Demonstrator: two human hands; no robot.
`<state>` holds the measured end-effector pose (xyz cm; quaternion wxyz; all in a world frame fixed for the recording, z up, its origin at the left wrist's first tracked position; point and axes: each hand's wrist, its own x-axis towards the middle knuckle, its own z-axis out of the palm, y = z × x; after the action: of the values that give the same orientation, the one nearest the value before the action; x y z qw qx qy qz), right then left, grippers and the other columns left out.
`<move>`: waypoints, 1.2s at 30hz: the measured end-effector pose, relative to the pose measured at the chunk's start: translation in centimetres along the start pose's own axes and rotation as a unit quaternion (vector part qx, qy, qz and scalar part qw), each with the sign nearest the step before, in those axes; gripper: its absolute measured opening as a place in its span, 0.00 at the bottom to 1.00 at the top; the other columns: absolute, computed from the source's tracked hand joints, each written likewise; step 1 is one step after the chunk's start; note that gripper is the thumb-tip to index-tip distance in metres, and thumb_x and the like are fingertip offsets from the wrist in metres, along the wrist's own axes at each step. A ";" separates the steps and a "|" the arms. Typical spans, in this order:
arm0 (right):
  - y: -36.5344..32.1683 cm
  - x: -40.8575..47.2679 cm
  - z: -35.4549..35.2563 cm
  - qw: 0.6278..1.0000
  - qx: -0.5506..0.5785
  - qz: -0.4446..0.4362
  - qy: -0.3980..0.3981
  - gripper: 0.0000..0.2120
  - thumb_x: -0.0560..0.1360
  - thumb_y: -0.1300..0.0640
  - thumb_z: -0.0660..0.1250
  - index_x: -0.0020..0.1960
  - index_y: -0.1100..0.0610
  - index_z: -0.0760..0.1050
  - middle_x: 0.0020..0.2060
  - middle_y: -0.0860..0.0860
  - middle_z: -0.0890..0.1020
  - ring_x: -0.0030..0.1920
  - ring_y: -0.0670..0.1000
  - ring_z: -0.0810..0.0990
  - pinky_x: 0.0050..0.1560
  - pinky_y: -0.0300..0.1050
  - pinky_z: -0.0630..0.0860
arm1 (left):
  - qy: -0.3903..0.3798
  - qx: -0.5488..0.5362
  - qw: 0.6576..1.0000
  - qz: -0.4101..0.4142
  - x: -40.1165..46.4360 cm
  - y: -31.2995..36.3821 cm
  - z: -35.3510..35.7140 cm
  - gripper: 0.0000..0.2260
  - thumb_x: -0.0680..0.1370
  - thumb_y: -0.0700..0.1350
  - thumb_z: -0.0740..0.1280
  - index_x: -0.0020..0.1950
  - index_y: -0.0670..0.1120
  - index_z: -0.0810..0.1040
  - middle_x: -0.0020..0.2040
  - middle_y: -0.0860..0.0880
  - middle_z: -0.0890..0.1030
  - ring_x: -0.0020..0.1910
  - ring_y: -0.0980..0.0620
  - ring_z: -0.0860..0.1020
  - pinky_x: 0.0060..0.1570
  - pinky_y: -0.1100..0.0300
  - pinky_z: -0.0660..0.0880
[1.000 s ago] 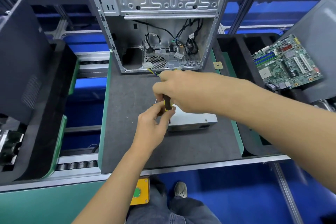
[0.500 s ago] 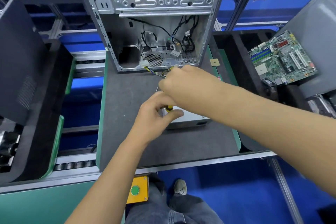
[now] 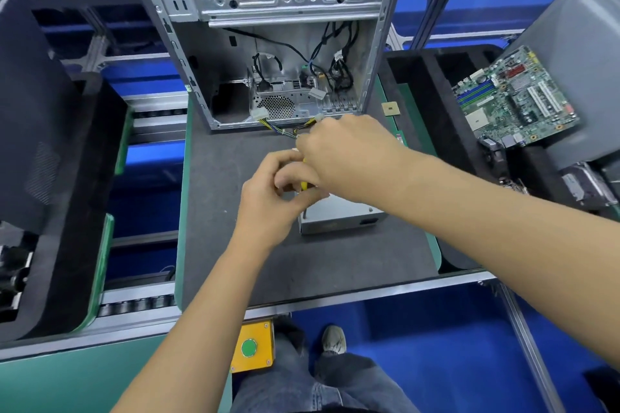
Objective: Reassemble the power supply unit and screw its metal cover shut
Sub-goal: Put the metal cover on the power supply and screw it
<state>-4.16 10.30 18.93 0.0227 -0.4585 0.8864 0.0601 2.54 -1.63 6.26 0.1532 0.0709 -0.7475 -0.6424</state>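
The silver power supply unit [image 3: 339,216] lies on the dark grey mat [image 3: 235,245], mostly hidden under my hands. My right hand [image 3: 349,157] grips the top of a screwdriver whose yellow-and-black handle [image 3: 304,185] shows only as a sliver between the hands. My left hand [image 3: 278,201] is curled round the lower part of the screwdriver, just above the unit's near left corner. The tip and the screw are hidden. Yellow and black cables [image 3: 288,131] run from the unit toward the open case.
An open metal computer case [image 3: 285,43] stands at the back of the mat. A motherboard [image 3: 513,97] leans in a black foam tray at right. A black side panel [image 3: 30,111] stands at left. A yellow box with a green button [image 3: 250,347] hangs below the table edge.
My left hand has closed up against the right hand around the screwdriver, and more of the handle is covered. Both hands stay over the unit's left end.
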 end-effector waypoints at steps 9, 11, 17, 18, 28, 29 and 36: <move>1.2 0.4 0.6 1.000 -0.012 0.008 0.016 0.18 0.81 0.40 0.56 0.47 0.55 0.68 0.41 0.53 0.71 0.42 0.60 0.74 0.39 0.48 0.66 | -0.042 0.015 0.998 -0.044 0.0 0.0 0.2 0.27 0.62 0.54 0.77 0.60 0.62 0.75 0.45 0.58 0.82 0.41 0.56 0.78 0.45 0.64 0.73; 1.5 0.3 0.6 0.993 0.119 -0.006 -0.029 0.18 0.79 0.40 0.61 0.55 0.55 0.71 0.49 0.52 0.72 0.46 0.56 0.74 0.43 0.47 0.66 | -0.017 0.011 0.999 -0.043 0.5 -0.1 0.0 0.25 0.64 0.54 0.76 0.58 0.68 0.73 0.40 0.54 0.82 0.39 0.57 0.78 0.44 0.62 0.74; 2.1 0.6 0.4 0.987 0.132 -0.063 -0.062 0.07 0.79 0.55 0.64 0.55 0.53 0.78 0.46 0.48 0.70 0.52 0.55 0.75 0.52 0.51 0.73 | -0.115 0.003 0.992 -0.044 0.9 -0.2 -1.2 0.29 0.68 0.51 0.75 0.67 0.63 0.70 0.45 0.56 0.84 0.43 0.56 0.80 0.46 0.67 0.73; 2.0 0.9 0.4 0.988 0.122 -0.067 -0.062 0.07 0.79 0.53 0.64 0.53 0.53 0.80 0.45 0.49 0.71 0.51 0.55 0.76 0.51 0.52 0.74 | -0.100 0.010 0.994 -0.050 0.9 0.0 -0.8 0.28 0.65 0.51 0.77 0.62 0.64 0.72 0.44 0.57 0.83 0.42 0.56 0.80 0.45 0.68 0.73; 5.8 3.2 0.8 0.898 0.376 0.068 0.218 0.07 0.73 0.49 0.73 0.43 0.51 0.77 0.31 0.44 0.76 0.33 0.41 0.72 0.39 0.32 0.68 | 0.004 -0.021 1.000 0.021 6.0 4.2 -0.4 0.22 0.71 0.36 0.75 0.59 0.55 0.78 0.42 0.49 0.86 0.44 0.52 0.83 0.46 0.62 0.79; 6.5 3.5 0.6 0.890 0.375 0.080 0.247 0.07 0.74 0.49 0.72 0.43 0.52 0.78 0.31 0.43 0.76 0.32 0.40 0.72 0.38 0.29 0.66 | -0.002 -0.014 1.000 0.026 7.3 4.4 -0.4 0.19 0.72 0.35 0.74 0.58 0.53 0.79 0.44 0.52 0.86 0.46 0.55 0.84 0.47 0.64 0.78; 10.5 4.2 2.6 0.899 0.334 0.149 0.242 0.06 0.77 0.52 0.69 0.43 0.53 0.77 0.27 0.43 0.74 0.29 0.41 0.73 0.33 0.32 0.67 | -0.033 0.161 0.985 -0.046 9.9 -0.8 -0.5 0.13 0.77 0.36 0.70 0.60 0.46 0.82 0.52 0.52 0.84 0.51 0.58 0.81 0.59 0.65 0.76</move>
<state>-15.18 13.21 16.82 -0.0499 -0.2872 0.8902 -0.3501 -6.75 -5.21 6.95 0.0852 0.1080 -0.8418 -0.5220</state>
